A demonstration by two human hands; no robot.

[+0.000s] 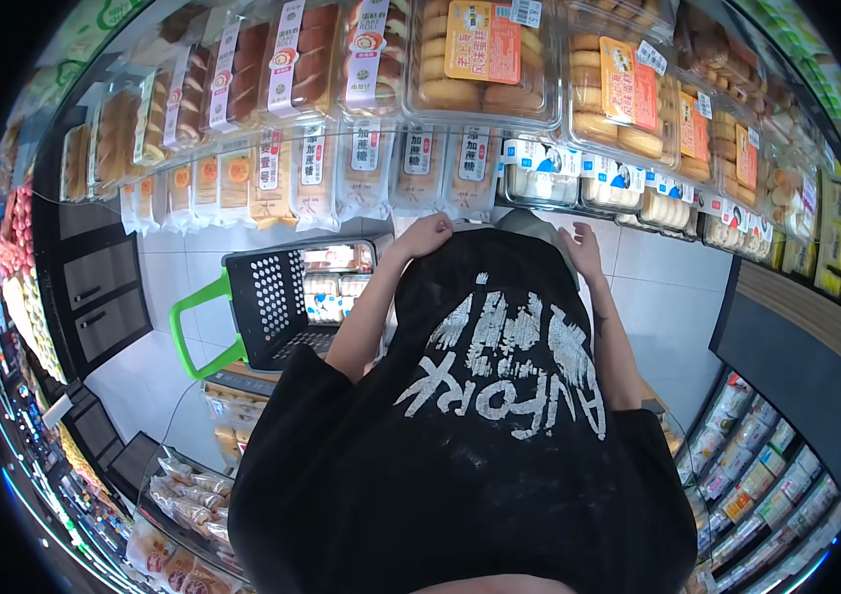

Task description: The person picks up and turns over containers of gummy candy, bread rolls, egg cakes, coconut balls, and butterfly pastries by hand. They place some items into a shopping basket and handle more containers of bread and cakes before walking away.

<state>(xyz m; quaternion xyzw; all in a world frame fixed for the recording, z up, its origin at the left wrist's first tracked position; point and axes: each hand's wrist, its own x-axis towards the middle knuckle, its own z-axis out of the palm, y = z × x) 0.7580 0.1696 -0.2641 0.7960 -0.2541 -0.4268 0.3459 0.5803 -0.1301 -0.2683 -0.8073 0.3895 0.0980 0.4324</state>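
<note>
My left hand (427, 236) is closed at the hem of the black T-shirt (499, 396) with white lettering, its fingertips pinching the cloth's edge. On the other side of the shirt, my right hand (582, 249) is raised with its fingers apart and nothing in it. Just beyond both hands, bagged bread loaves (418, 163) and clear trays of white pastries (541, 176) line the lower shelf. Boxed round cakes (485, 59) and cake rolls (299, 59) sit on the upper shelf.
A black basket (267, 297) with a green handle (180, 327) stands at the left, holding packaged pastries (336, 287). Dark drawers (103, 297) are farther left. Packaged goods fill racks (757, 485) at the lower right, and bagged bread (193, 495) lies at the lower left.
</note>
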